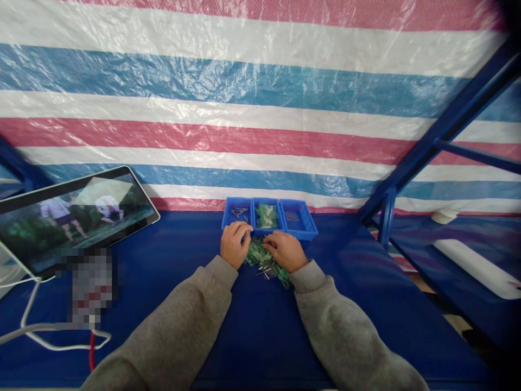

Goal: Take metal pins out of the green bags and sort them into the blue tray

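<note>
My left hand (236, 243) is curled at the front edge of the left blue bin (223, 217), its fingertips bent together; what they hold, if anything, is hidden. Just to the right, my right hand (287, 251) pinches thumb against fingers over a loose pile of green-and-clear plastic pieces (257, 252). Whatever sits in that pinch is too small to name. Several thin metal pins (266, 270) lie on the near side of the pile, between my wrists. More metal pins (239, 210) rest inside the left bin. Similar green plastic pieces (267, 215) fill the middle bin.
The right blue bin (301, 217) contains a small, unclear item. A tablet (81, 217) leans at the left, with white cables (52, 346) and a blurred-out object before it. A blue metal frame (407, 157) rises at the right; striped sheeting (260, 108) hangs behind the blue table (252, 336).
</note>
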`<state>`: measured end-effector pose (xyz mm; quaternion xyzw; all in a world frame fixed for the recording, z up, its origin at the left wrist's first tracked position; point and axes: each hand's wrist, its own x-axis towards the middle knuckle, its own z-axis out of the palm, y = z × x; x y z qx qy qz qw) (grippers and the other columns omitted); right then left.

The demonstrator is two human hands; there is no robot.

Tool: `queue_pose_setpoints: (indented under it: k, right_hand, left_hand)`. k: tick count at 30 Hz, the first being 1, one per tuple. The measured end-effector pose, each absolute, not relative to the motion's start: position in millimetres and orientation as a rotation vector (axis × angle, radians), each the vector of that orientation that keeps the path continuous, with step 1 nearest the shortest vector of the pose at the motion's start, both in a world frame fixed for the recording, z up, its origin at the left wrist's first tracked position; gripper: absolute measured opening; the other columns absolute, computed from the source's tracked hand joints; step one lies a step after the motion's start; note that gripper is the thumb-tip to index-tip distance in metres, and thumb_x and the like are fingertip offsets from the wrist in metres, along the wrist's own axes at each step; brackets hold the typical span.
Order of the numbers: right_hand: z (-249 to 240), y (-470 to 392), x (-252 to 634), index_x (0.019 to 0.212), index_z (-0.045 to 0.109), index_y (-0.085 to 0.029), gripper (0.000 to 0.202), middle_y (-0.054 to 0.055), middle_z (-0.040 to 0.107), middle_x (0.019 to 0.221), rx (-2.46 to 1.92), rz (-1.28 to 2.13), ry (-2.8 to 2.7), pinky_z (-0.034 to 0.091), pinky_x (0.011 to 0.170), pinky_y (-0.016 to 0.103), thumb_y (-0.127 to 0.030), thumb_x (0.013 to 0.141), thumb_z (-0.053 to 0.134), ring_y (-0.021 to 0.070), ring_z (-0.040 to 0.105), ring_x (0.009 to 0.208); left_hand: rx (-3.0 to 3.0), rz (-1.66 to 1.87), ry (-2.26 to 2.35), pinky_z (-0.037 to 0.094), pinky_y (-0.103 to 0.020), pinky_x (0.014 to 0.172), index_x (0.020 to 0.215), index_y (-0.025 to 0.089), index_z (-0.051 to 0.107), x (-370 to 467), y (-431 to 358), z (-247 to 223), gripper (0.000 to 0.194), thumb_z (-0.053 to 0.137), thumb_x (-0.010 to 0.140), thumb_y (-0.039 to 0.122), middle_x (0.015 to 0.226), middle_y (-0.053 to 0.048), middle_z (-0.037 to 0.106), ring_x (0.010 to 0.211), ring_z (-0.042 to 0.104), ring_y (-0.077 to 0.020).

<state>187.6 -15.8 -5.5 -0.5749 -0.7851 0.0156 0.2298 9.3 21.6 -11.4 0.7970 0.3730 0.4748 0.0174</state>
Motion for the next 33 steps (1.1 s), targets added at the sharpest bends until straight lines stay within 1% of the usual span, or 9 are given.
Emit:
queue_pose_setpoints:
  k: [4,7,10,12,16,20,26,30,33]
  right_hand:
    - [-2,-18,186,0.076,0.064,-0.022,0.008,0.002,0.061,0.076,-1.622,0.054,-2.187,0.036,0.061,0.025,-0.022,0.082,0.058,0.0161,0.058,0.073]
    - [2,-19,185,0.080,0.061,-0.021,0.010,0.003,0.062,0.082,-1.609,0.068,-2.111,0.039,0.065,0.025,-0.022,0.086,0.052,0.0164,0.059,0.076]
    - [5,-19,184,0.089,0.058,-0.020,0.013,0.004,0.064,0.084,-1.523,0.123,-1.897,0.042,0.069,0.027,-0.026,0.089,0.047,0.0173,0.060,0.076]
    - [6,-20,183,0.091,0.055,-0.020,0.015,0.003,0.065,0.078,-1.441,0.223,-1.721,0.045,0.067,0.028,-0.031,0.090,0.045,0.0175,0.061,0.070]
    - [7,-21,181,0.088,0.052,-0.020,0.020,0.002,0.065,0.068,-1.266,0.560,-1.397,0.050,0.053,0.028,-0.040,0.085,0.051,0.0166,0.062,0.054]
    - [9,-22,180,0.082,0.054,-0.019,0.023,0.004,0.067,0.069,-1.131,0.794,-1.229,0.054,0.053,0.030,-0.039,0.075,0.063,0.0182,0.065,0.056]
    - [12,-20,186,0.080,0.057,-0.017,0.025,0.003,0.066,0.066,-1.016,0.981,-1.162,0.049,0.048,0.027,-0.039,0.073,0.066,0.0156,0.061,0.051]
    - [10,-19,190,0.075,0.059,-0.017,0.023,-0.003,0.056,0.053,-1.087,0.887,-1.237,0.037,0.042,0.023,-0.038,0.074,0.066,0.0108,0.049,0.043]
    - [9,-19,193,0.068,0.058,-0.017,0.024,-0.005,0.049,0.049,-1.178,0.757,-1.375,0.034,0.045,0.022,-0.038,0.078,0.062,0.0095,0.044,0.045]
  left_hand:
    - [2.470,1.449,1.093,0.040,-0.030,0.078,0.086,0.019,0.062,13,17,-11,0.015,0.048,0.086,0.015,0.091,-0.004,0.064,0.088,0.058,-0.0162]
    - [2.422,1.469,1.065,0.042,-0.030,0.078,0.086,0.018,0.062,16,15,-8,0.015,0.047,0.087,0.016,0.091,-0.004,0.064,0.088,0.059,-0.0165]
    - [2.312,1.539,1.053,0.043,-0.030,0.081,0.094,0.018,0.061,20,13,-3,0.016,0.046,0.089,0.018,0.093,-0.006,0.064,0.090,0.059,-0.0173]
    - [2.250,1.565,1.047,0.044,-0.031,0.082,0.100,0.018,0.059,23,12,-1,0.017,0.045,0.090,0.020,0.095,-0.007,0.064,0.090,0.059,-0.0173]
    - [2.262,1.525,1.015,0.045,-0.031,0.082,0.102,0.018,0.059,26,12,-3,0.019,0.045,0.091,0.022,0.096,-0.007,0.065,0.090,0.059,-0.0176]
    - [2.353,1.480,0.990,0.044,-0.032,0.082,0.099,0.018,0.062,25,13,-9,0.018,0.048,0.090,0.025,0.095,-0.006,0.066,0.090,0.059,-0.0180]
    - [2.517,1.390,0.928,0.041,-0.032,0.075,0.088,0.019,0.065,26,16,-11,0.015,0.053,0.088,0.028,0.088,-0.004,0.068,0.083,0.059,-0.0172]
    - [2.497,1.441,0.905,0.041,-0.033,0.076,0.087,0.018,0.065,24,16,-11,0.014,0.053,0.088,0.026,0.086,-0.004,0.067,0.082,0.058,-0.0167]
    - [2.452,1.466,0.928,0.041,-0.033,0.078,0.090,0.018,0.064,23,15,-10,0.013,0.052,0.088,0.024,0.087,-0.005,0.067,0.083,0.058,-0.0170]
